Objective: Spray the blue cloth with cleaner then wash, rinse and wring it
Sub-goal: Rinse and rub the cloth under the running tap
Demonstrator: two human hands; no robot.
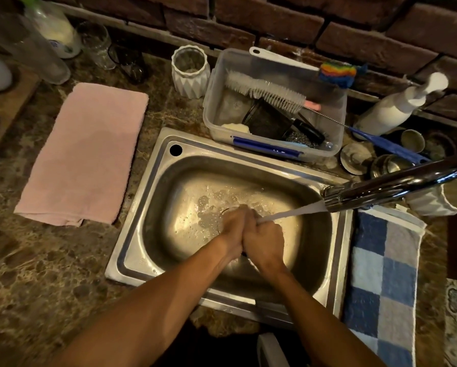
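blue cloth hidden inside the hands [251,234], tap [391,186] cut off at right edge

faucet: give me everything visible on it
The faucet is a dark, glossy metal spout, chrome-like with bright highlights. It enters from the right edge of the view and reaches over the sink's right rim, ending in a ringed nozzle. It is running: a pale stream leaves the nozzle and lands on the right hand, pressed against the left hand. Its base and handle are out of view.

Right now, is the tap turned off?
No, a stream of water runs from the faucet onto both hands, left hand and right hand, over the sink.
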